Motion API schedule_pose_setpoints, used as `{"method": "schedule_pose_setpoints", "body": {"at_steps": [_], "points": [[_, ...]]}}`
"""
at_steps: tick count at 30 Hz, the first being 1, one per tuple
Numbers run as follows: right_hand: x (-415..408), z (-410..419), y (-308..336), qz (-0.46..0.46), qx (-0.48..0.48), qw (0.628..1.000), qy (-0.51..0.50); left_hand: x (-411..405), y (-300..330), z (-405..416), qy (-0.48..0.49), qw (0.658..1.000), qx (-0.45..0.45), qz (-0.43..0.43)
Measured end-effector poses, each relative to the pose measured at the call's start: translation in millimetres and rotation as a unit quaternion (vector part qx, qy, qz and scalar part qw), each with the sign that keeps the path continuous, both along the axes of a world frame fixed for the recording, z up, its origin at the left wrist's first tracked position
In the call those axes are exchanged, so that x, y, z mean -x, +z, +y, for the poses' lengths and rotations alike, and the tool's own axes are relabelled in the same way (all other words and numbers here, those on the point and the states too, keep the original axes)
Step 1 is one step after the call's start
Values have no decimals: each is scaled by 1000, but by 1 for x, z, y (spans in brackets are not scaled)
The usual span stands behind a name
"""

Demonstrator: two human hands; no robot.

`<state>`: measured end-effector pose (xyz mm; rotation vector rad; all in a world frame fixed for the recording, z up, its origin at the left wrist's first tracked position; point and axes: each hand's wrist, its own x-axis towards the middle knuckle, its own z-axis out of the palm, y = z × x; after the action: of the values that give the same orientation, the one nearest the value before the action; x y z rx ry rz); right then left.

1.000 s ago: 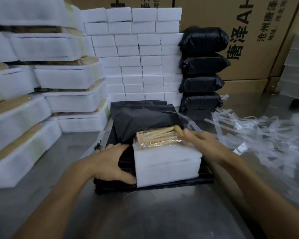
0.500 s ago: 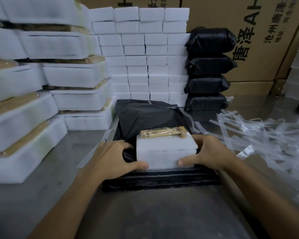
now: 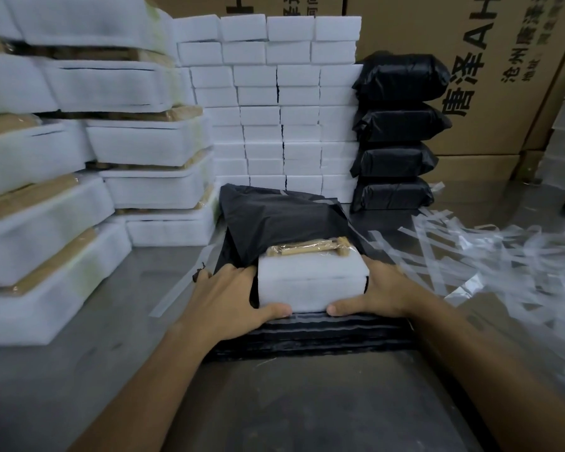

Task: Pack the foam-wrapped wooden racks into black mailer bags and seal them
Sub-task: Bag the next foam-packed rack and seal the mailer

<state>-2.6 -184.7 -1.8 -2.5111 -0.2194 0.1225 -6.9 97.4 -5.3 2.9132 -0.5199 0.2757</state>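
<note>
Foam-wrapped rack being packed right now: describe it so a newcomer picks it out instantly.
Start at the wall of white foam blocks at the back, then come forward to the pile of flat black mailer bags. The foam-wrapped rack sits on it, between the left hand and right hand. Unlike the stacked racks, it's the one being held.

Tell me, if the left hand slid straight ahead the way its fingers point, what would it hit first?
Probably the black mailer bag bunched just beyond the left hand, which grips the foam-wrapped rack. Depth is hard to judge here.
</note>
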Motion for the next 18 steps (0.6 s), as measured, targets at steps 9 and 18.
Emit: {"method": "schedule_pose_setpoints", "body": {"at_steps": [9,18], "points": [[0,18,-6,-285,46,954,-77,-1,0,3,47,977,43,-205],[13,39,-4,-445,7,885,-136,2,-1,-1,57,975,127,-173]]}}
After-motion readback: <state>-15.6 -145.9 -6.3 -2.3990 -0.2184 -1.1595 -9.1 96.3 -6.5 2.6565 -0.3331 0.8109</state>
